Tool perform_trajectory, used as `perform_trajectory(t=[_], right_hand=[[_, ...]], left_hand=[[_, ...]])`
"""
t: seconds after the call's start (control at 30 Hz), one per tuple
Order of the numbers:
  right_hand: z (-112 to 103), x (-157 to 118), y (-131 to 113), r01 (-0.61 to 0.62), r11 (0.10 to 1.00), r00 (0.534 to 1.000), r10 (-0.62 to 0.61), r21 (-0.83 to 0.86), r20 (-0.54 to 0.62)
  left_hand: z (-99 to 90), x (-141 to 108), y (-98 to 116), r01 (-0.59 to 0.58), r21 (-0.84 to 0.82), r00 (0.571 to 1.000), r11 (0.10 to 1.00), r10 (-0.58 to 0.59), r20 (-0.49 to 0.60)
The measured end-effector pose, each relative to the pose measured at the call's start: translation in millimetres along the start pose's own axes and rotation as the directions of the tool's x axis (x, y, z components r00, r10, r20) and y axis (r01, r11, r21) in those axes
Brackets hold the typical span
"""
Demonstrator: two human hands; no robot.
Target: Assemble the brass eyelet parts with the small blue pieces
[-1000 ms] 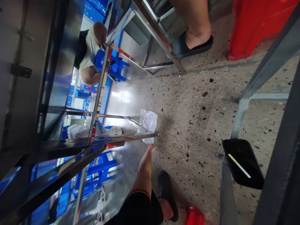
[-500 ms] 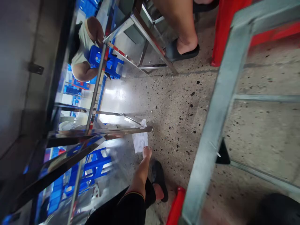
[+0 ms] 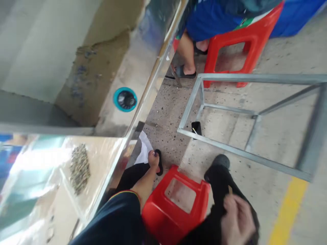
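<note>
- Left hand (image 3: pixel 153 158): fingers closed on the white cloth (image 3: pixel 144 149), which hangs beside the table edge (image 3: pixel 133 127).
- Right hand (image 3: pixel 237 217), blurred: a small strip (image 3: pixel 230 190) juts from between thumb and fingers.
- Red stool (image 3: pixel 163 211): between the hands.

My left arm (image 3: pixel 143 182) reaches out, and my right hand (image 3: pixel 236 219) is curled.
My left arm slants up from the bottom left of the frame, skin showing below the dark sleeve (image 3: pixel 114 217), and my left hand (image 3: pixel 153 158) is closed, near the middle. My right hand is at the bottom right, blurry, with thumb and pointing finger pinched close and pointing up.
</note>
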State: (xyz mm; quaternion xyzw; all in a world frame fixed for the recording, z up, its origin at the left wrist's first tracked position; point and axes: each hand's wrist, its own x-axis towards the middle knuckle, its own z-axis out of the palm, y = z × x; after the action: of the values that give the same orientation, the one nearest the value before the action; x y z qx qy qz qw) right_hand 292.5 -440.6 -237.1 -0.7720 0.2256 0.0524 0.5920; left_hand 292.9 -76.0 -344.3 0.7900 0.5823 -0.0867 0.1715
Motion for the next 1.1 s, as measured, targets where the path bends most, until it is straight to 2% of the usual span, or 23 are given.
perform_trajectory(t=[0.03,0.1,0.17,0.27,0.33,0.43,0.53,0.63,0.67,0.73,0.8,0.9,1.0,1.03,1.1], right_hand=[[-4,-4,-7,0.05,0.999,0.999,-0.05,-0.012,0.017],[-3,-7,-21,0.18,0.984,0.976,-0.177,-0.01,0.127],[4,-10,-36,0.299,0.954,0.916,-0.294,0.024,0.272],[11,-32,-58,0.391,0.92,0.843,-0.371,0.031,0.389],[9,-58,-72,0.441,0.897,0.792,-0.407,0.035,0.455],[3,-103,-93,0.502,0.864,0.72,-0.439,0.033,0.538],[-1,-144,-107,0.537,0.844,0.675,-0.44,0.014,0.592],[-2,-177,-118,0.554,0.833,0.632,-0.419,-0.002,0.652],[-3,-186,-121,0.557,0.831,0.615,-0.412,0.0,0.673],[-4,-199,-129,0.558,0.83,0.583,-0.404,0.015,0.705],[-4,-208,-136,0.56,0.828,0.557,-0.404,0.031,0.725],[-1,-216,-144,0.569,0.822,0.542,-0.408,0.037,0.735],[5,-222,-150,0.59,0.806,0.535,-0.432,0.045,0.726],[8,-224,-152,0.606,0.794,0.531,-0.446,0.045,0.721],[13,-228,-158,0.655,0.755,0.508,-0.47,0.031,0.722]], left_hand=[[-5.4,-21,1,-0.001,-0.066,1.0,0.998,0.001,-0.001],[-17.0,-64,1,0.003,-0.201,1.0,0.98,-0.001,0.01],[-31.2,-104,-4,-0.001,-0.334,0.999,0.943,0.014,0.035],[-59.5,-156,-20,-0.051,-0.524,0.988,0.85,0.118,0.095],[-83.4,-185,-34,-0.094,-0.636,0.956,0.766,0.248,0.157],[-124.3,-217,-61,-0.117,-0.777,0.841,0.618,0.478,0.253],[-163.7,-231,-91,-0.072,-0.861,0.698,0.504,0.642,0.317],[-195.1,-234,-115,0.003,-0.933,0.57,0.361,0.765,0.298],[-203.5,-234,-121,0.033,-0.953,0.535,0.301,0.8,0.271],[-217.5,-234,-127,0.089,-0.974,0.492,0.208,0.841,0.224],[-228.9,-234,-130,0.125,-0.978,0.484,0.17,0.849,0.209],[-243.2,-232,-131,0.174,-0.974,0.495,0.142,0.843,0.211],[-253.0,-229,-134,0.311,-0.946,0.496,0.093,0.833,0.245],[-254.5,-228,-134,0.36,-0.929,0.503,0.08,0.823,0.266],[-254.5,-226,-136,0.402,-0.913,0.542,0.073,0.785,0.301]])
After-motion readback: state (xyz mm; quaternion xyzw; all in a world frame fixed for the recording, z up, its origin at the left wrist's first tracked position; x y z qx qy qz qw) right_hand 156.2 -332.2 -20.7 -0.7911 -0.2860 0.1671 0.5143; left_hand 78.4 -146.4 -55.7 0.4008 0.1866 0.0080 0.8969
